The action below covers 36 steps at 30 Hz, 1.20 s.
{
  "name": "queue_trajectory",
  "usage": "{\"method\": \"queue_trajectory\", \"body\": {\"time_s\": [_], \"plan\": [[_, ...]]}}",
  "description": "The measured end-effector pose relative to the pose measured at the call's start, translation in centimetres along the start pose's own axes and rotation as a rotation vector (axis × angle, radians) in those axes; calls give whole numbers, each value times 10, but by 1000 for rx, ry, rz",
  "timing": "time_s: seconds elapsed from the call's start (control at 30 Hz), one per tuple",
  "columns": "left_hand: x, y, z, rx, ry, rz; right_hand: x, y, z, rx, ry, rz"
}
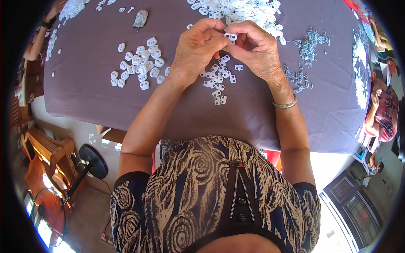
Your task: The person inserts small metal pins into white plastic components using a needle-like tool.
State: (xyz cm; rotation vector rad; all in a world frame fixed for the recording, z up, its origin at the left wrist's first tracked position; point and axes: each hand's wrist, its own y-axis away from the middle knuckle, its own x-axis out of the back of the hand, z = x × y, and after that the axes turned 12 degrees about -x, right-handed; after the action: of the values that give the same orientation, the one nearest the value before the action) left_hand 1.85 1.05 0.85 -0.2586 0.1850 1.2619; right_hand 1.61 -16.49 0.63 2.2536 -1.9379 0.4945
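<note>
Both my hands meet over the far middle of the cloth-covered table. My right hand [258, 50] pinches a small white two-holed plastic piece [230, 37] between thumb and fingers. My left hand [193, 52] is closed at the same piece, thumb and fingertips touching its left side; anything else inside the fingers is hidden. Just below the hands lies a loose group of flat white two-holed pieces [217, 79]. To the left rests a scattered group of thicker white oval pieces [144, 59]. Beyond my hands is a large heap of white oval pieces [240, 10].
Small metal pieces, perhaps springs, form two piles [312, 45] [298, 80] on the right. A grey pad with a thin point [140, 19] lies at the far left. Other people's arms [38, 42] show at the left edge, and people sit at the right. A round black fan base [93, 161] stands lower left.
</note>
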Motion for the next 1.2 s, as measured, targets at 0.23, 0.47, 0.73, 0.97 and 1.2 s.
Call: {"method": "queue_trajectory", "body": {"time_s": [0.23, 0.47, 0.73, 0.97, 1.2], "plan": [[1, -3, -8, -103, -117, -22, -2, 0, 0, 74, 66, 14], [-1, 0, -14, -134, -128, 15, -6, 3, -7, 141, 400, 55], [-5, 1, -5, -59, -63, 0, -3, 5, -7, 165, 596, -36], [-13, 10, -5, -31, 80, 113, -13, 10, -4, 158, 491, -50], [3, 41, 24, -90, -132, 141, -17, 15, -22, 236, 553, -97]]}}
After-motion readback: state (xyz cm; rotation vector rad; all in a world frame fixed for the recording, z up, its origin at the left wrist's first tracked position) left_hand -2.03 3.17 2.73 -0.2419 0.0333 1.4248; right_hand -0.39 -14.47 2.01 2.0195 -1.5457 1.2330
